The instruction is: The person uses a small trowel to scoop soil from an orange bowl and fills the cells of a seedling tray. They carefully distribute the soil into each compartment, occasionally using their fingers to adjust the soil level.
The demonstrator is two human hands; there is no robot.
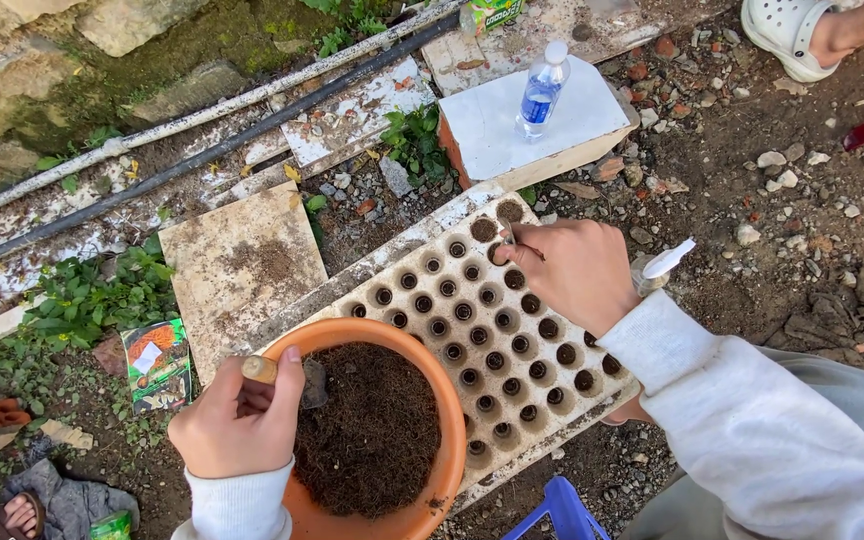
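On stony dirt, left hand (237,420) grips a wooden-handled trowel (282,375); right hand (567,272) pinches over a white cellular tray (422,250).

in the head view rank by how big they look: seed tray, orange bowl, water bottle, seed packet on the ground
1. seed tray
2. orange bowl, though it sits nearer the camera
3. seed packet
4. water bottle, close to the packet and farther off, so unsure

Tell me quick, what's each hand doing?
Left hand: closed around a wooden tool handle over the orange bowl.
Right hand: pinching something small over the seed tray.
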